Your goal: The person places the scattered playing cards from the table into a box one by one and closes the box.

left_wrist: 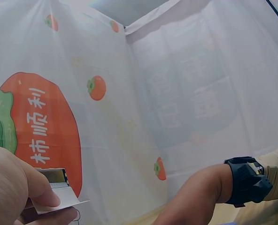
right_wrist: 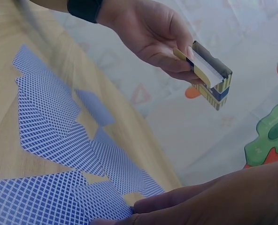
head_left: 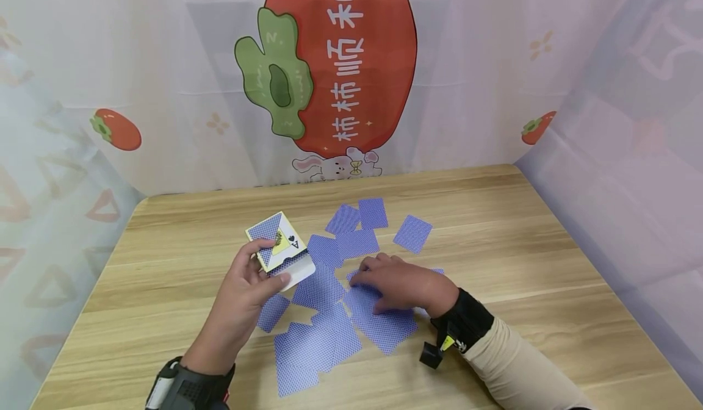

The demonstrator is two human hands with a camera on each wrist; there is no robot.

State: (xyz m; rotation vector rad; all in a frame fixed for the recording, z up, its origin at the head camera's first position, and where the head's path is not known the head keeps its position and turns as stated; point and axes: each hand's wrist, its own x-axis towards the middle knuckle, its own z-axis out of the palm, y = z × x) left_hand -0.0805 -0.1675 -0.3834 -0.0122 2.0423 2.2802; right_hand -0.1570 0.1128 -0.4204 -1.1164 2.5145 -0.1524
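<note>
My left hand (head_left: pixel 249 282) grips a playing-card box (head_left: pixel 277 242) above the table, fingers on one side and the thumb by its white flap (head_left: pixel 299 271). The box has a blue pattern and an ace on its face. In the right wrist view the flap end of the box (right_wrist: pixel 212 70) stands unfolded, with a pale inside showing. My right hand (head_left: pixel 398 282) rests over blue-backed playing cards (head_left: pixel 379 321), its fingertips touching them. Those fingers (right_wrist: pixel 162 199) look fairly straight in the right wrist view; their undersides are hidden.
More face-down cards lie scattered and overlapping on the wooden table (head_left: pixel 527 233): a group (head_left: pixel 315 343) nearer the front, others (head_left: pixel 357 243) further back, and a lone card (head_left: pixel 413 234) at the back right. A printed curtain (head_left: pixel 467 93) rises behind the table's far edge.
</note>
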